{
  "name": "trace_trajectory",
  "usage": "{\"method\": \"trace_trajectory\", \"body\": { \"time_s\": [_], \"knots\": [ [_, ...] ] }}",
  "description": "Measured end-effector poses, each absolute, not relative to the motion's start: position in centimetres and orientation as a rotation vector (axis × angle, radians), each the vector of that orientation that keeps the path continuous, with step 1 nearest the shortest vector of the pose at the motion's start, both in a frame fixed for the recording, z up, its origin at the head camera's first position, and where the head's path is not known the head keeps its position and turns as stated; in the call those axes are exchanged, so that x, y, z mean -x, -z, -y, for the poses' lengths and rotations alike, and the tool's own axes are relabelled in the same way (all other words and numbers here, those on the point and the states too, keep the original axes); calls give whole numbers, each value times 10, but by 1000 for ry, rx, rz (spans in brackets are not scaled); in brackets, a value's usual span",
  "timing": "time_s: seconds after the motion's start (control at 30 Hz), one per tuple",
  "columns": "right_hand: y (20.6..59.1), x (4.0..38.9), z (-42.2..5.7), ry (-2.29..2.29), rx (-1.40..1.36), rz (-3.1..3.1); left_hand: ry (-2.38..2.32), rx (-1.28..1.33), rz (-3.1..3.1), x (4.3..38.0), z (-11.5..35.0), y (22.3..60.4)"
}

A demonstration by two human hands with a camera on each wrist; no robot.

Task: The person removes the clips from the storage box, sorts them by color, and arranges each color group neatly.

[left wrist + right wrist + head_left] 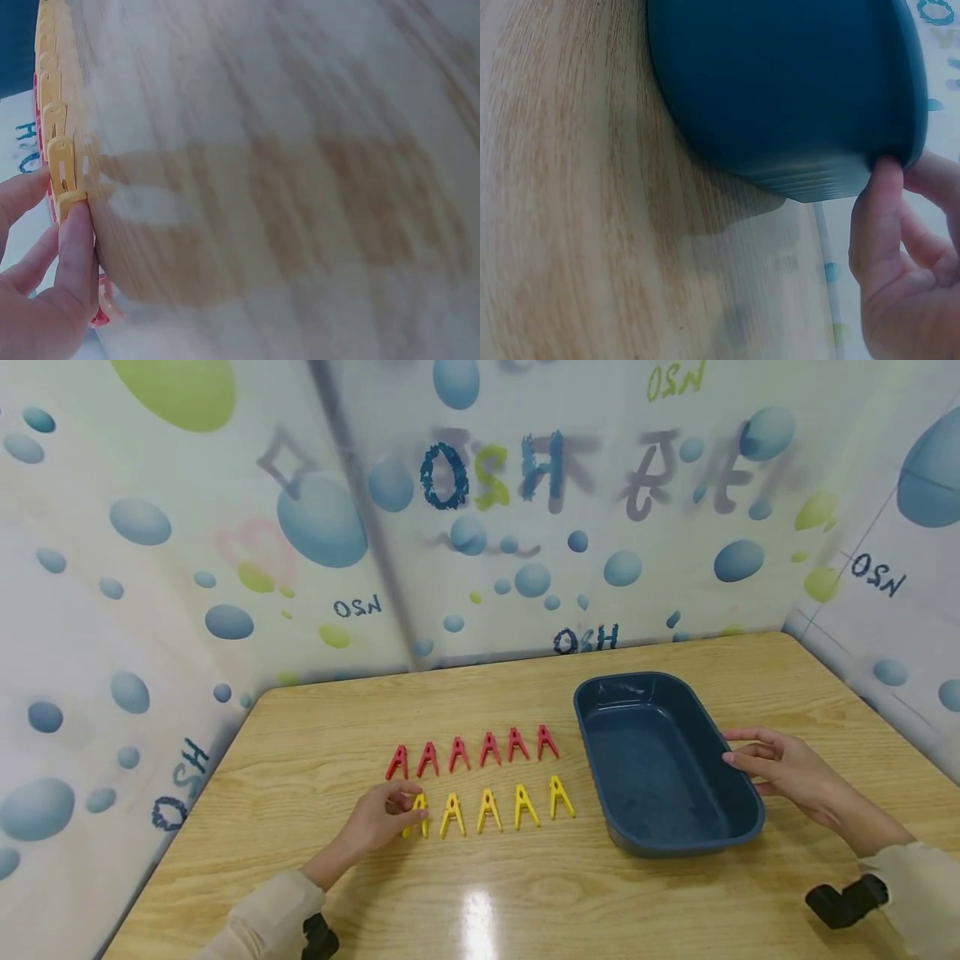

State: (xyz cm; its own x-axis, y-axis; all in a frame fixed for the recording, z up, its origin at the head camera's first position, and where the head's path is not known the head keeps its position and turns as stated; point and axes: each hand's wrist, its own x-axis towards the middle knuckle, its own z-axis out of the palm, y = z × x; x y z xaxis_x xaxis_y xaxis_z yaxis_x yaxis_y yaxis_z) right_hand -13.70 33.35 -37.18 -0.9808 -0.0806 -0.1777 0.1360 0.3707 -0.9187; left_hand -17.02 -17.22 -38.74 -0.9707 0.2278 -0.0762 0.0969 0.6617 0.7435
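Observation:
My left hand (386, 817) pinches the leftmost yellow clothespin (424, 827) between thumb and fingers; in the left wrist view this yellow clothespin (62, 161) stands at the fingertips. Several more yellow clothespins (489, 811) continue the row to the right. Behind them runs a row of red clothespins (489, 749), all A-shaped with legs toward me. A deep dark-blue plastic bin (652, 760) sits to the right, its inside bare. Against the outer right side of this bin, just at the rim, my right hand (791, 774) rests its thumb and fingertips, also seen in the right wrist view.
The wood-grain table (540, 902) reaches back to a patterned cloth wall (495, 568). Similar cloth hangs at the left and right sides. Each wrist wears a dark camera mount (847, 900).

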Motion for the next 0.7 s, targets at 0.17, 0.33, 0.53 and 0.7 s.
{"method": "trace_trajectory", "body": {
  "time_s": [0.17, 0.33, 0.53, 0.7],
  "knots": [
    [372, 137, -334, 1655, -41, -2438, -1211, -307, -2687, 170, 173, 387],
    [371, 137, -335, 1636, -29, -2456, -1218, -323, -2672, 171, 173, 388],
    [371, 137, -336, 1625, -27, -2458, -1240, -287, -2645, 172, 172, 386],
    [372, 138, -339, 1612, -13, -2464, -1234, -259, -2649, 172, 174, 379]
  ]
}}
